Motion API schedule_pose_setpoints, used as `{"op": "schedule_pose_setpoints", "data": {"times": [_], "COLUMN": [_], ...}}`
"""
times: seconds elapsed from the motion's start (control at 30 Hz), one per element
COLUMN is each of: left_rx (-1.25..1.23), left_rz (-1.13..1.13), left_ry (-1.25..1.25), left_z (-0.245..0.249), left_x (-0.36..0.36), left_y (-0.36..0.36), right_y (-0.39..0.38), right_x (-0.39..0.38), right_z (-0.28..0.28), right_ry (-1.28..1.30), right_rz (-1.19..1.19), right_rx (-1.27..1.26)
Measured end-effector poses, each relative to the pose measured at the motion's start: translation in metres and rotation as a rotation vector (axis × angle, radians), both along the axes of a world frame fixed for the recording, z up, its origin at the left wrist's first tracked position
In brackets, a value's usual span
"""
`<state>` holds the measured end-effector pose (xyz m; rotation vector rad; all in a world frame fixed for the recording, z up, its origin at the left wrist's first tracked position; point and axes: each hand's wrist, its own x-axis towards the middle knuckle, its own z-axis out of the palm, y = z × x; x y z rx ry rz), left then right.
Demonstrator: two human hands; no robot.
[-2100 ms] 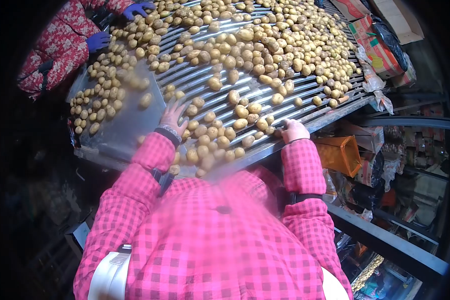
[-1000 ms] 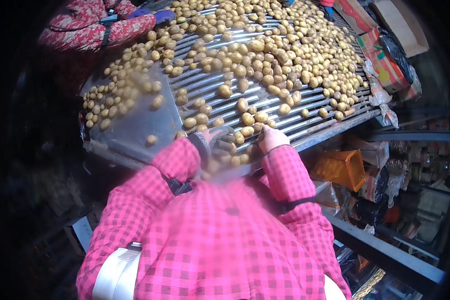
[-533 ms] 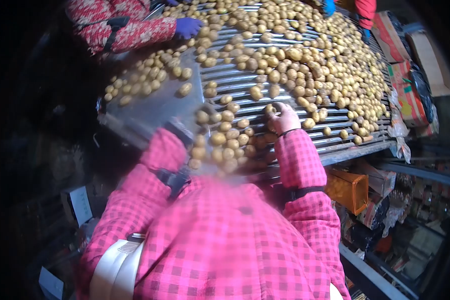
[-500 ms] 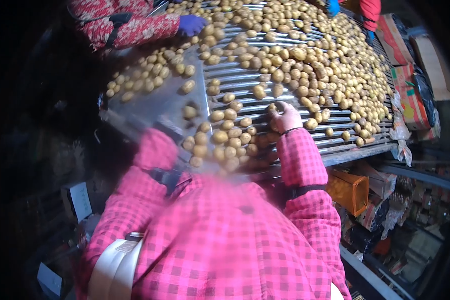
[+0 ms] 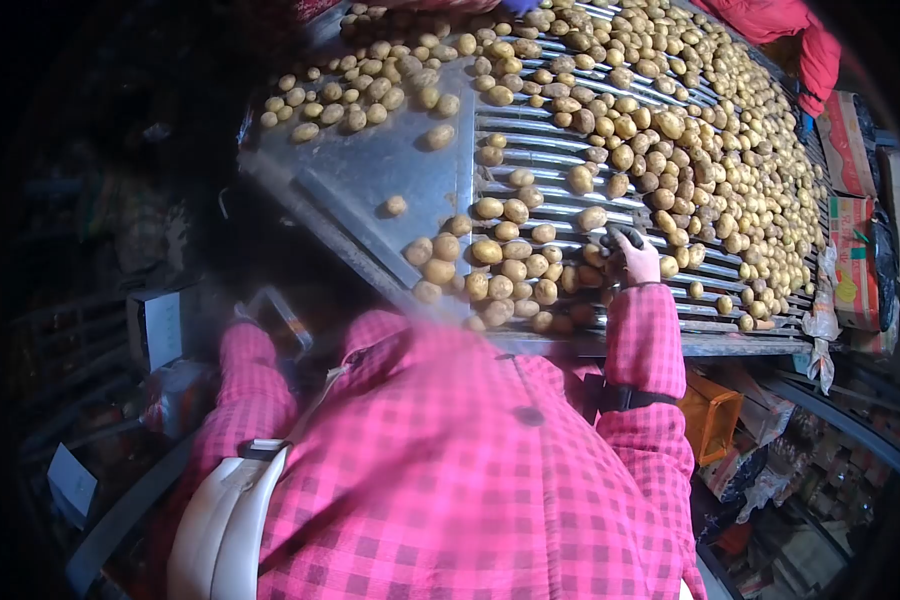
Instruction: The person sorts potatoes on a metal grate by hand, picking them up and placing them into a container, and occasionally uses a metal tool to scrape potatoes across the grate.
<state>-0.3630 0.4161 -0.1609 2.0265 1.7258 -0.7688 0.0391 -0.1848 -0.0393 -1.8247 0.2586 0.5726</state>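
Observation:
Many potatoes [image 5: 670, 160] lie over a rack of metal bars [image 5: 540, 157], and more rest on the smooth metal plate [image 5: 370, 185] to its left. My right hand [image 5: 632, 258] reaches over the front part of the bars, its fingertips dark and bent down beside a few potatoes. Whether it grips one is hidden. Down at the left, away from the plate, my left hand [image 5: 245, 315] is dim and blurred near the end of the checked sleeve, close to a clear, shiny object [image 5: 288, 322]. Its fingers cannot be made out.
A co-worker's red sleeve [image 5: 818, 65] is at the upper right, and another person's purple-gloved hand shows at the top edge. Cartons [image 5: 852, 260] stand along the right side. An orange crate [image 5: 715, 415] sits below the rack's front edge. White boxes [image 5: 162, 330] are at the left.
The view has shifted, so the rack sits further right and lower. My left hand has moved off the plate's edge, down and left. My right hand remains over the bars.

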Motion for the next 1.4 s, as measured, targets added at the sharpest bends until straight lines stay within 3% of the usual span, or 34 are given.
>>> {"op": "schedule_pose_setpoints", "data": {"times": [0.07,0.1,0.13,0.17,0.2,0.23,0.27,0.3,0.33,0.43,0.5,0.57,0.6,0.63,0.73,0.8,0.87,0.9,0.97,1.0,1.07,1.1,1.13,1.17,1.23,1.3,1.4], "left_rx": [0.324,0.283,0.257,0.276,0.270,-0.031,-0.165,-0.298,-0.372,-0.578,-0.749,-0.771,-0.844,-0.915,-0.837,-0.835,-1.202,-1.197,-1.979,-1.976,-1.588,-1.323,-1.402,-1.497,-1.378,-1.087,-1.072], "left_rz": [-0.236,0.216,0.617,0.469,0.202,0.264,0.119,-0.031,0.008,-0.457,-0.608,-0.723,-0.759,-0.791,-0.922,-0.910,-0.724,-0.718,-0.099,-0.203,-0.728,-0.821,-0.622,-0.254,0.018,0.193,-0.071], "left_ry": [0.166,-0.479,-1.162,-1.443,-1.365,-1.549,-1.556,-1.556,-1.509,-1.364,-1.287,-1.206,-1.158,-1.108,-0.980,-0.913,-0.790,-0.789,-0.626,-0.618,-0.808,-0.869,-0.854,-0.805,-0.945,-0.996,-1.156], "left_z": [0.051,0.060,0.069,0.058,0.056,0.066,0.069,0.077,0.129,0.130,0.125,0.153,0.151,0.149,0.155,0.158,0.149,0.148,0.148,0.123,0.103,0.136,0.112,0.158,0.165,0.151,0.147], "left_x": [0.057,0.082,0.108,0.135,0.158,0.190,0.217,0.244,0.268,0.302,0.313,0.314,0.317,0.318,0.314,0.315,0.318,0.318,0.320,0.321,0.318,0.314,0.315,0.309,0.305,0.301,0.290], "left_y": [-0.033,-0.039,-0.045,-0.041,-0.035,-0.042,-0.057,-0.081,-0.150,-0.220,-0.259,-0.299,-0.309,-0.318,-0.337,-0.342,-0.340,-0.341,-0.342,-0.341,-0.335,-0.340,-0.328,-0.324,-0.300,-0.272,-0.242], "right_y": [0.000,0.000,0.012,0.013,0.015,0.020,0.026,0.037,0.036,0.028,0.021,0.014,0.004,0.000,-0.008,-0.008,-0.005,0.000,0.022,0.031,0.047,0.056,0.061,0.059,0.044,0.019,-0.012], "right_x": [-0.011,-0.015,-0.024,-0.024,-0.030,-0.038,-0.045,-0.057,-0.063,-0.078,-0.090,-0.093,-0.102,-0.106,-0.114,-0.117,-0.118,-0.118,-0.115,-0.113,-0.108,-0.112,-0.112,-0.109,-0.100,-0.086,-0.060], "right_z": [0.002,-0.006,0.012,0.015,0.014,0.011,0.011,0.032,0.034,0.028,0.025,0.014,0.021,0.025,0.030,0.029,0.031,0.035,0.052,0.062,0.056,0.060,0.067,0.067,0.061,0.037,0.022], "right_ry": [-0.103,-0.118,-0.061,0.135,0.126,0.248,0.357,0.343,0.342,0.317,0.245,0.155,0.127,0.073,0.041,-0.026,-0.043,-0.053,-0.091,-0.059,-0.180,-0.229,-0.250,-0.249,-0.145,-0.228,-0.391], "right_rz": [0.079,0.085,0.089,0.041,0.024,-0.076,-0.177,-0.295,-0.305,-0.381,-0.413,-0.481,-0.371,-0.340,-0.333,-0.296,-0.304,-0.304,-0.308,-0.230,0.127,0.246,0.252,0.270,0.143,0.045,0.025], "right_rx": [-0.097,-0.136,0.045,0.133,0.127,0.460,0.797,0.793,0.890,1.136,1.204,1.064,1.248,1.238,1.212,1.163,1.157,1.148,1.090,0.933,0.587,0.462,0.394,0.388,0.268,0.018,-0.433]}}
